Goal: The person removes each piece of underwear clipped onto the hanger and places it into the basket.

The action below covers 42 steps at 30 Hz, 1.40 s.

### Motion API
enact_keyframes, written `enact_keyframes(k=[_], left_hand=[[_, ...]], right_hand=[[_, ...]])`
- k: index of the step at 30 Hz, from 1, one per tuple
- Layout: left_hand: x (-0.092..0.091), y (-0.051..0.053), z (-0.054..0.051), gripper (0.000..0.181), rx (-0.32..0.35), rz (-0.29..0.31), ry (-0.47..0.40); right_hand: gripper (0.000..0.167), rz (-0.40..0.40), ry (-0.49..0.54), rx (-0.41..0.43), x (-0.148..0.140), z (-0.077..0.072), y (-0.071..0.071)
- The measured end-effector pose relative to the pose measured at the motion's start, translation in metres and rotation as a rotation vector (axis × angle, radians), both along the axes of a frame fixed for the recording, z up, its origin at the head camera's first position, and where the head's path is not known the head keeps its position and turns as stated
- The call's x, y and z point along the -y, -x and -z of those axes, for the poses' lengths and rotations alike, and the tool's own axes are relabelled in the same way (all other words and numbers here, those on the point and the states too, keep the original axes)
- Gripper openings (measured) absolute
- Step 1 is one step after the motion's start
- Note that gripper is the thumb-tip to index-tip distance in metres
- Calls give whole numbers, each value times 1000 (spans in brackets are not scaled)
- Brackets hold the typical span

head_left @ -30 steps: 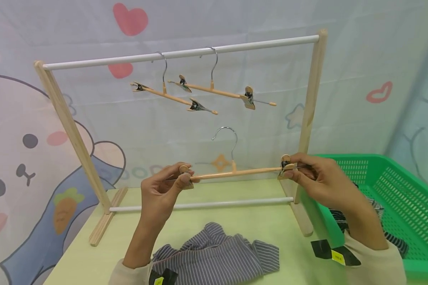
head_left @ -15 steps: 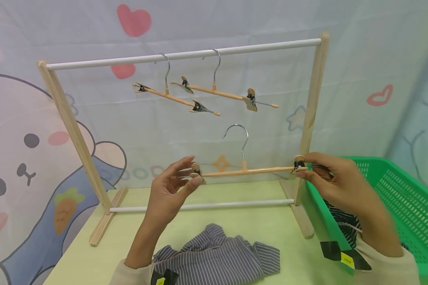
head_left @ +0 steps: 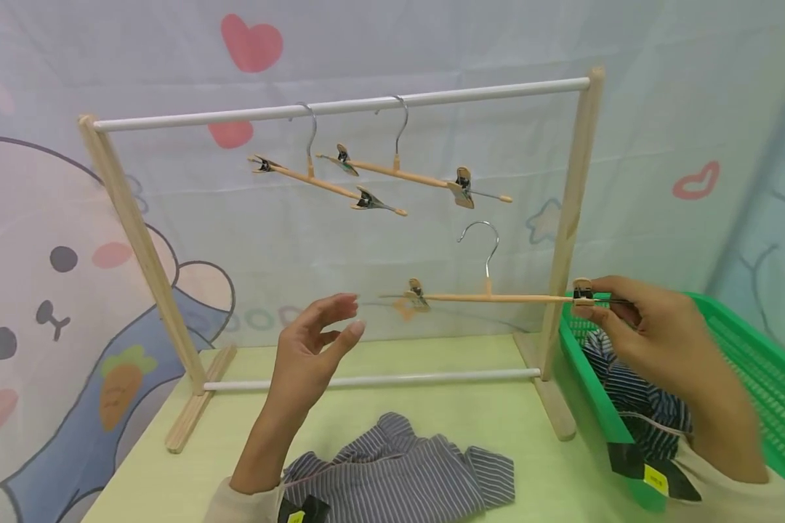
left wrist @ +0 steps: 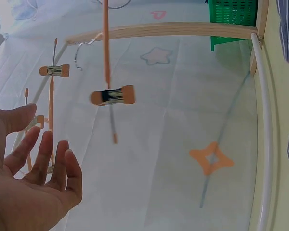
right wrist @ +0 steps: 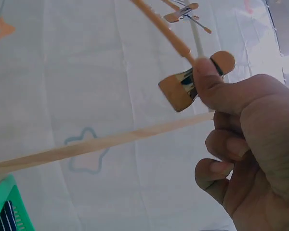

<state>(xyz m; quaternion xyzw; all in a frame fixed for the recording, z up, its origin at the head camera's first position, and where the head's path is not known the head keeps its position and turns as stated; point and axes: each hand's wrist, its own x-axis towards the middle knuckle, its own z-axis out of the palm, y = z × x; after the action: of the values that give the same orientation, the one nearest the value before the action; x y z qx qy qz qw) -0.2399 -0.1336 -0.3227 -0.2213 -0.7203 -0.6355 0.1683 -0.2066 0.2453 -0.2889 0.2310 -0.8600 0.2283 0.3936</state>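
My right hand (head_left: 661, 327) pinches the clip at the right end of a wooden clip hanger (head_left: 517, 298), which it holds up level with the metal hook on top. In the right wrist view the thumb lies over that clip (right wrist: 178, 91). The hanger's left clip (head_left: 417, 293) is free. My left hand (head_left: 310, 334) is apart from the hanger, to its left, with fingers relaxed and nothing between them; the left wrist view shows this hand (left wrist: 38, 168) beside the free clip (left wrist: 113, 96). A striped grey garment (head_left: 412, 476) lies on the table below.
Two more clip hangers, one left (head_left: 320, 183) and one right (head_left: 399, 173), hang from the white top bar of a wooden rack (head_left: 235, 114). A green basket (head_left: 768, 378) with striped clothes (head_left: 634, 392) stands at the right. A printed cloth (head_left: 530, 36) hangs behind.
The left hand has let go of the hanger's left clip. My right hand has carried the hanger to the right and slightly up, away from the left hand.
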Motion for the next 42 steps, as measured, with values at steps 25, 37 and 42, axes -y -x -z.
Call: enact_keyframes(k=[25,37,42], left_hand=[[-4,-1,-6,29,-17,43,15],[-5,-2,-1,29,2,56,21],[-6,-1,0,29,1,56,36]], right_hand=[[26,299,102,-222,10,-11,8],[26,362,152,-216,17,-10,11],[27,388,157,-205,18,-13,11]])
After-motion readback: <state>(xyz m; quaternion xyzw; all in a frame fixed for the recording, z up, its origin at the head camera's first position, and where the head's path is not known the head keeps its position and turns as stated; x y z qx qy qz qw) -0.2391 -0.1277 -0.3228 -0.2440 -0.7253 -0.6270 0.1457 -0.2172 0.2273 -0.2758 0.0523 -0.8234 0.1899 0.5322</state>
